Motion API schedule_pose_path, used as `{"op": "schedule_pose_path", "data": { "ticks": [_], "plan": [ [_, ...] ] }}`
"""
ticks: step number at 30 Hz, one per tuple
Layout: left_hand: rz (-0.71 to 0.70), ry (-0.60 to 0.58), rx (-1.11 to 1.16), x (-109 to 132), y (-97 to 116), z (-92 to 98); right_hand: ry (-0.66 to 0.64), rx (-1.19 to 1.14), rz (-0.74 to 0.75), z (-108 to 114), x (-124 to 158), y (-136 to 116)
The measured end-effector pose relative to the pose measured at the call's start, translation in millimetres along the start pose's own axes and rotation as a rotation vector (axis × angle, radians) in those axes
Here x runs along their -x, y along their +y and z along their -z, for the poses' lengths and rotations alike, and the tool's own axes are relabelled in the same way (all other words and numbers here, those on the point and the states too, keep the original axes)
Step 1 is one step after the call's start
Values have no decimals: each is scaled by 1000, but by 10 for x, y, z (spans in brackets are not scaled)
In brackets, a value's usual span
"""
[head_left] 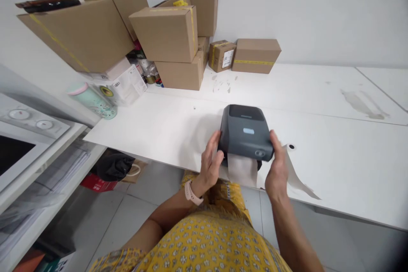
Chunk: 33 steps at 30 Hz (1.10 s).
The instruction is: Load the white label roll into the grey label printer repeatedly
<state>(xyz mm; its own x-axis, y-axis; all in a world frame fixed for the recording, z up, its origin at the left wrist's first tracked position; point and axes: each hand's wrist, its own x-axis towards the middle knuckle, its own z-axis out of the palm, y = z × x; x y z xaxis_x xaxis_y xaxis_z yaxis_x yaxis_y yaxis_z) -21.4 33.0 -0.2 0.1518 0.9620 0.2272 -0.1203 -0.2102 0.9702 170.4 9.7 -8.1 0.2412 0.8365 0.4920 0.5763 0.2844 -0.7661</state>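
A dark grey label printer (246,142) is near the table's front edge, with my two hands at its sides. My left hand (210,161), with a pink watch band on the wrist, grips the printer's left front corner. Along the opposite side, my right hand (278,169) holds the right front corner, its fingers partly hidden. From the printer's front slot a white paper strip (242,170) hangs down past the table edge. Just right of my right hand lies a small roll of white paper (291,147) with a black core, its loose end (301,182) trailing toward the front edge.
The white table (344,157) runs along a wall. Cardboard boxes (165,34) are stacked at the back left, with two smaller boxes (256,55) beside them. A mint tumbler (95,100) leans at the left end. A microwave (28,131) stands on a shelf further left.
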Motion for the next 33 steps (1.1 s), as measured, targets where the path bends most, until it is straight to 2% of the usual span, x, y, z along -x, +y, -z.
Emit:
{"op": "schedule_pose_path", "data": {
  "ticks": [3,5,7,11,16,18,20,22,24,25,26,27,29,31,33],
  "plan": [
    [-34,82,35,-294,49,11,24,113,159,58,-556,-101],
    [-19,124,5,-421,-6,21,44,136,230,76,-946,-149],
    [44,117,-31,-461,-114,29,54,112,259,76,-1301,-176],
    [200,50,-88,-387,-364,18,49,60,161,22,-1890,-172],
    [209,73,-126,-329,-547,-12,35,73,-18,-106,-2483,-78],
    [216,77,-117,-328,-570,-7,28,71,-18,-130,-2599,-58],
    [226,81,-120,-343,-565,17,35,73,6,-125,-2573,-73],
    [241,88,-171,-397,-530,55,122,93,107,-105,-2385,-113],
    [259,81,-310,-506,-467,97,263,138,275,-94,-2077,-144],
    [266,56,-411,-578,-429,115,295,163,354,-98,-1906,-141],
    [271,28,-535,-658,-391,128,256,192,409,-108,-1743,-122],
    [266,-31,-649,-740,-355,136,146,220,434,-125,-1599,-83],
    [266,-118,-835,-889,-300,135,-225,280,406,-177,-1399,44],
    [271,-178,-939,-991,-273,115,-594,375,332,-245,-1329,205],
    [280,-219,-993,-1039,-268,90,-839,492,245,-326,-1358,344]
  ]
}}
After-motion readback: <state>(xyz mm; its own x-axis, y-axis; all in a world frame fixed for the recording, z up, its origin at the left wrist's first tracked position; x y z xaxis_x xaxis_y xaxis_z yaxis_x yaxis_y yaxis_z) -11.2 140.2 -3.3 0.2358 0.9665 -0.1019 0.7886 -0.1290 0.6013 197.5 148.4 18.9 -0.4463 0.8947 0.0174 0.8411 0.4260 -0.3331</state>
